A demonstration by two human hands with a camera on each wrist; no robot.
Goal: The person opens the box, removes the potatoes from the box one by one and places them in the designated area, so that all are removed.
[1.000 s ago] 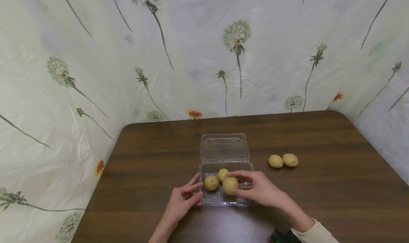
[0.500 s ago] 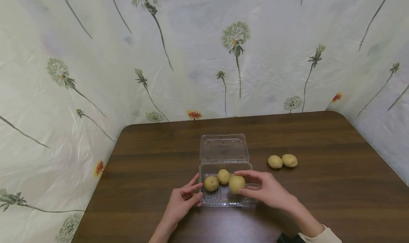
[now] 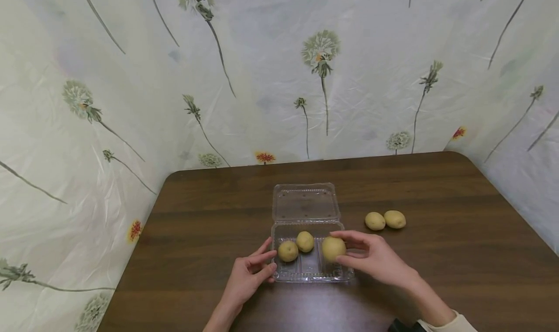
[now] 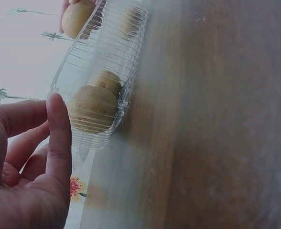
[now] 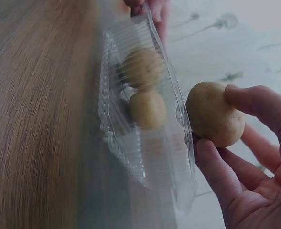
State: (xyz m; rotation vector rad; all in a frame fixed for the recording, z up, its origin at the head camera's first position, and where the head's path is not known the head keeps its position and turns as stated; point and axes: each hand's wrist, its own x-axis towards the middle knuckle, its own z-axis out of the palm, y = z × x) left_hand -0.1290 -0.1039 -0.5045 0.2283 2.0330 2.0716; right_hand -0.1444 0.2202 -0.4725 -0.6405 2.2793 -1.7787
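Holding a round potato (image 3: 334, 249) between fingers and thumb, the right hand (image 3: 379, 258) is over the right-hand part of a clear plastic container (image 3: 312, 277). The grip is only as wide as the potato itself, with fingertips on opposite sides of it. The right wrist view shows the potato raised to about the level of the container's rim, off the floor of the container.

The left hand (image 3: 244, 279) is at the container's left side, fingertips touching its edge. In the head view its fingers are loosely extended, with a small gap between index finger and thumb — no potato is in that hand.

Inside the container are two more potatoes: one at the left (image 3: 288, 251), close to the left fingertips, and another (image 3: 304, 241) just beside it, a little farther back. The clear lid (image 3: 305, 203) lies folded back on the far side, away from the person.

On the dark wooden table (image 3: 209, 215), to the right of the container and beyond the right hand, a pair of potatoes (image 3: 375, 221) lie side by side. A light sleeve (image 3: 454, 323) shows at the right wrist. Behind the table hangs pale sheeting (image 3: 262, 79) printed with dandelions and small red-orange flowers.
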